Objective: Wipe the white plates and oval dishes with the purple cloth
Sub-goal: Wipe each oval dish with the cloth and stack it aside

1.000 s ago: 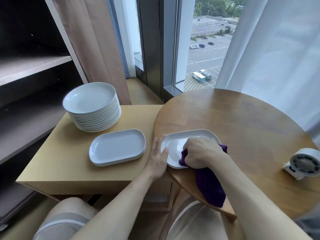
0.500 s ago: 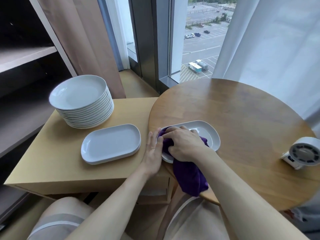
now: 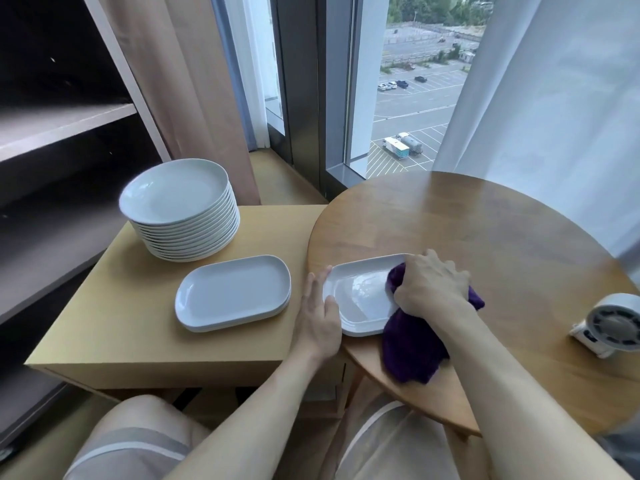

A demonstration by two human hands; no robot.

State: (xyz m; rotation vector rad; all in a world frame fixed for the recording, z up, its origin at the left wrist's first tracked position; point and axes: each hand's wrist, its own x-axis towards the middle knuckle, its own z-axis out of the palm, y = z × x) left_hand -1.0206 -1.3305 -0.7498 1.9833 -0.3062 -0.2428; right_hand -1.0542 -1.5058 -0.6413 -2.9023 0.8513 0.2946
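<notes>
An oval dish lies on the round wooden table, at the table's left edge nearest the person. The right hand is curled round a bunched purple cloth and presses it onto the far right part of the dish. Hand and cloth cover that end, so its rim there cannot be seen, and the fingertips are buried in the fabric. The loose tail of the cloth spills over the table's near edge. The left hand rests flat, fingers straight, against the dish's left rim.

Left of the table stands a lower square side table. It carries a short stack of oval dishes, too tightly nested to count, and behind it a tall stack of round plates. At the table's right side a small white fan is cut off by the picture's border.
</notes>
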